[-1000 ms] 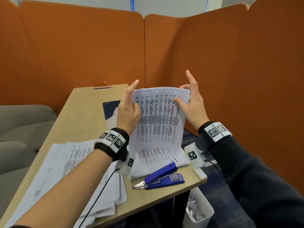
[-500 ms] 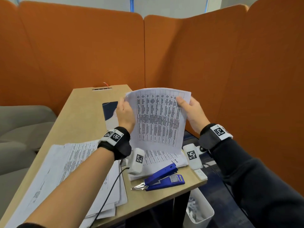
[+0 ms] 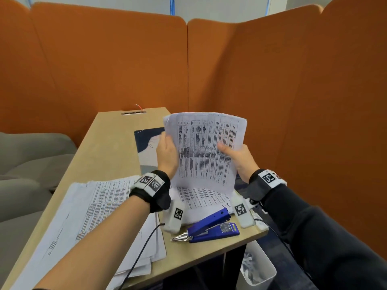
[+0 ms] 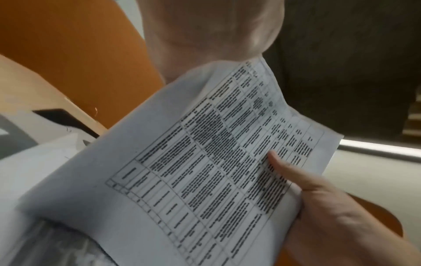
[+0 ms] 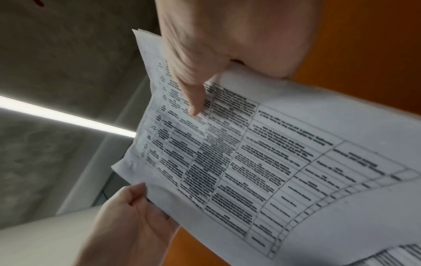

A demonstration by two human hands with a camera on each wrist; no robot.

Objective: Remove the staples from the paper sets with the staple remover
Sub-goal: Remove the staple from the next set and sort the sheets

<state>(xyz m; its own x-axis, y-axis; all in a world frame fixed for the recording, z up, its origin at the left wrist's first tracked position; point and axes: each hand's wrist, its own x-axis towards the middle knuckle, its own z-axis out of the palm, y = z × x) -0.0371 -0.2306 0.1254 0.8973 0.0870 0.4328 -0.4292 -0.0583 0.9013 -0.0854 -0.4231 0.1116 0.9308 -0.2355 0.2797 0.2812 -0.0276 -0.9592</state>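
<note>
White printed sheets, a paper set (image 3: pixel 206 151), stood nearly upright above the wooden desk (image 3: pixel 109 147), held at its edges by the left hand (image 3: pixel 167 152) and right hand (image 3: pixel 240 159), fingers curled around it. A blue staple remover (image 3: pixel 209 227) lay on the desk near its front edge, beside a paper stack (image 3: pixel 100 212). From the left wrist, the right thumb (image 4: pixel 287 169) pressed the page. From the right wrist, the left hand (image 5: pixel 129 216) gripped the far edge.

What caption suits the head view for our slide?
Both hands, left hand and right hand, hold a printed paper set upright above the blue staple remover.
</note>
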